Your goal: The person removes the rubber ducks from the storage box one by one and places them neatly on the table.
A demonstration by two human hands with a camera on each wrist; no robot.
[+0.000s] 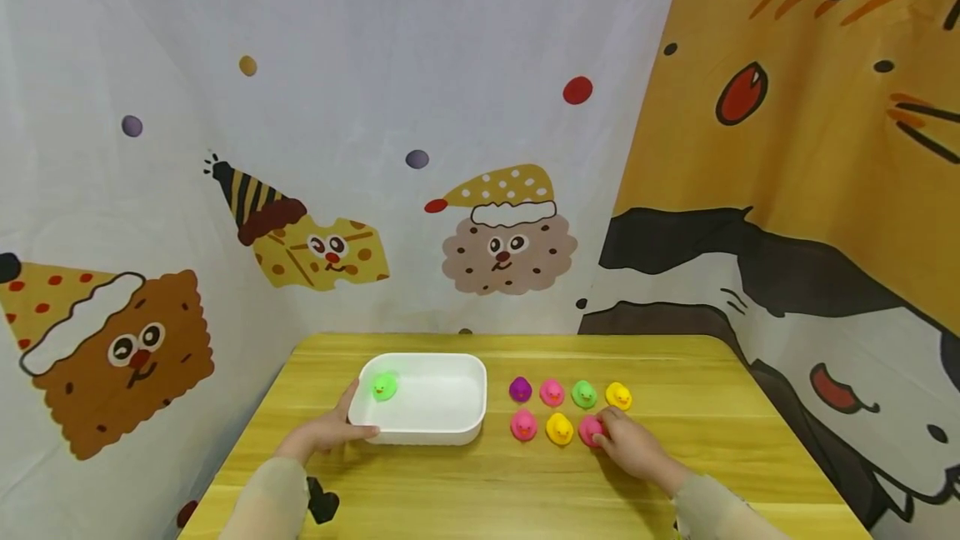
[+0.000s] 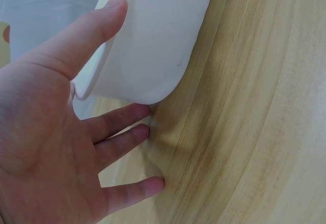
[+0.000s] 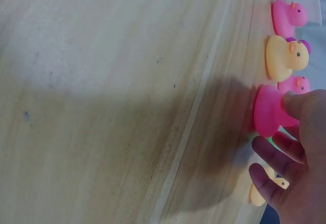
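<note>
A white plastic tub [image 1: 438,397] stands on the wooden table with one green rubber duck [image 1: 385,387] inside, at its left. My left hand [image 1: 326,432] rests against the tub's front left corner. Its thumb lies on the front wall and its other fingers are spread and fairly straight, as the left wrist view shows. To the right, my right hand [image 1: 633,445] pinches a pink rubber duck [image 3: 267,113] at the right end of the front row, thumb on its near side. Beside that duck sit a yellow duck [image 1: 559,429] and another pink duck [image 1: 523,425].
Behind the front row stand a purple duck [image 1: 521,390], a pink duck [image 1: 552,392], a green duck [image 1: 584,394] and a yellow duck [image 1: 618,396]. A cartoon-printed cloth [image 1: 360,107] hangs behind the wooden table [image 1: 465,494].
</note>
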